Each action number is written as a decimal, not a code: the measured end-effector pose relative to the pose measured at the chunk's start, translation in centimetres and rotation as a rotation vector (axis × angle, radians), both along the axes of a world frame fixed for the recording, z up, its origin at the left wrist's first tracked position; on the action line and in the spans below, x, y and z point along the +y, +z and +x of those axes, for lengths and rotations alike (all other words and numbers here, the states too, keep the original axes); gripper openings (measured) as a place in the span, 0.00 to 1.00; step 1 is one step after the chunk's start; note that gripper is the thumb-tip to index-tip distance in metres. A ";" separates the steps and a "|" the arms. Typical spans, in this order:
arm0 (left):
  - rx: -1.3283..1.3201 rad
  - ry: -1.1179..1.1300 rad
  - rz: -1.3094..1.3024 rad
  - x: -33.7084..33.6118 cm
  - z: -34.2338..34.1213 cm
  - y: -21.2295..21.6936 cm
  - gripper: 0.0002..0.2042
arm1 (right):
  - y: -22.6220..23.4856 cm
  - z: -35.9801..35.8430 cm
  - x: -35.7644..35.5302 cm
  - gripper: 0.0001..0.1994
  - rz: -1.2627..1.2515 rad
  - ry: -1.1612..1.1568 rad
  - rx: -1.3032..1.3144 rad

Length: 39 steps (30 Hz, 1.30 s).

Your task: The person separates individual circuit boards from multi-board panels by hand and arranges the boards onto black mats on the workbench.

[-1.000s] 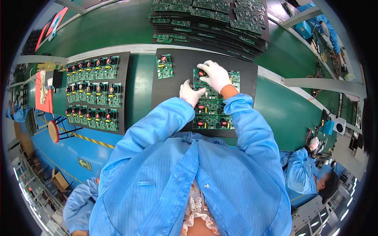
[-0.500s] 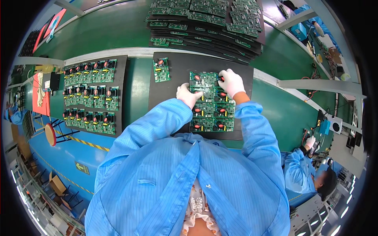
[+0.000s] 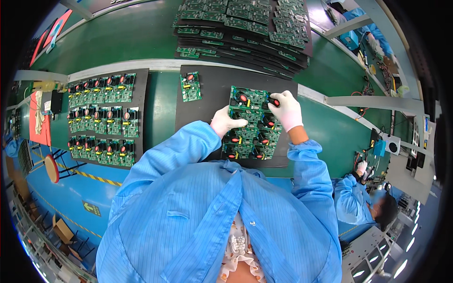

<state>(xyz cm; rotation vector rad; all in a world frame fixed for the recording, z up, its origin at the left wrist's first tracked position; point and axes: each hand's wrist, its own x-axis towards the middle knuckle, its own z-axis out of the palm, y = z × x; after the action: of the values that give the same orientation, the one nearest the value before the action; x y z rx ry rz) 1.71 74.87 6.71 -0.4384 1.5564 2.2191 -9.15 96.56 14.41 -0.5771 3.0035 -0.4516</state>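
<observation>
Both my hands wear white gloves and grip a panel of joined green circuit boards (image 3: 250,115) in front of me, with red round parts, black parts and yellow parts on it. The panel sits slightly askew, its far end seeming lifted off the black sheet (image 3: 207,106). At its left edge, my left hand (image 3: 226,121) is closed, thumb over the top face and fingers hidden beneath. My right hand (image 3: 286,111) pinches the far right corner beside a black component. Further left on the same sheet lies a single circuit board (image 3: 190,87), untouched.
Left on the green bench, another black sheet (image 3: 141,118) carries three rows of circuit boards (image 3: 101,88). A tall stack of board-laden black sheets (image 3: 240,33) stands at the far side. To the right, a co-worker (image 3: 358,203) in blue handles something small. A round stool (image 3: 52,168) stands lower left.
The panel has turned a little and its far end appears raised, with both hands still on it. My right hand has shifted slightly right and nearer. The whole view has shifted slightly.
</observation>
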 end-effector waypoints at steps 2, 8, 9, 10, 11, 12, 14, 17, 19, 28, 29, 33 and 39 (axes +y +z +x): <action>0.073 -0.014 -0.058 -0.9 -0.1 -0.2 0.26 | 0.8 -0.4 -0.5 0.12 0.041 0.070 0.005; 0.180 -0.133 -0.141 -2.0 1.4 1.7 0.25 | -3.6 -4.3 0.8 0.14 0.138 0.000 -0.052; 0.136 -0.120 -0.114 -2.1 1.7 0.9 0.24 | -4.4 -4.6 1.9 0.13 0.150 -0.021 -0.067; 0.144 -0.115 -0.130 -2.5 2.0 0.1 0.25 | -5.3 -4.7 3.0 0.13 0.155 -0.045 -0.039; 0.118 -0.109 -0.096 -2.8 1.9 -0.9 0.25 | -6.1 -4.7 4.1 0.13 0.160 -0.032 -0.072; 0.084 -0.100 -0.067 -3.1 1.8 -1.4 0.26 | -7.3 -4.5 5.0 0.14 0.160 -0.015 -0.112; 0.079 -0.099 -0.028 -3.2 1.2 -1.2 0.26 | -9.2 -3.5 7.3 0.16 0.103 -0.087 -0.137; -0.023 0.026 0.076 -4.8 1.9 -1.3 0.26 | -3.1 -0.5 2.3 0.20 0.119 -0.023 0.050; -0.013 0.020 0.078 -5.0 1.7 -1.8 0.26 | -0.4 1.8 0.2 0.21 -0.083 0.191 -0.030; -0.071 0.041 0.101 -4.9 1.4 -2.3 0.24 | -0.7 7.4 -1.4 0.13 0.029 0.311 0.069; -0.064 0.025 0.085 -4.9 1.3 -2.4 0.25 | -1.1 7.7 -1.6 0.11 0.047 0.298 0.035; -0.040 -0.020 0.034 -5.1 1.3 -3.3 0.28 | -2.0 8.5 -2.2 0.06 0.099 0.265 -0.062; 0.130 0.084 0.143 -5.6 5.3 -6.5 0.37 | -2.1 8.9 -2.3 0.08 0.122 0.270 0.000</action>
<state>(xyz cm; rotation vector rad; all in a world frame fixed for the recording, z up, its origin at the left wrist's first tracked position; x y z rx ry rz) 7.01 69.27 0.23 -0.3284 1.4534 2.4484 -0.20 94.22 12.30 -0.9524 2.8657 -0.2496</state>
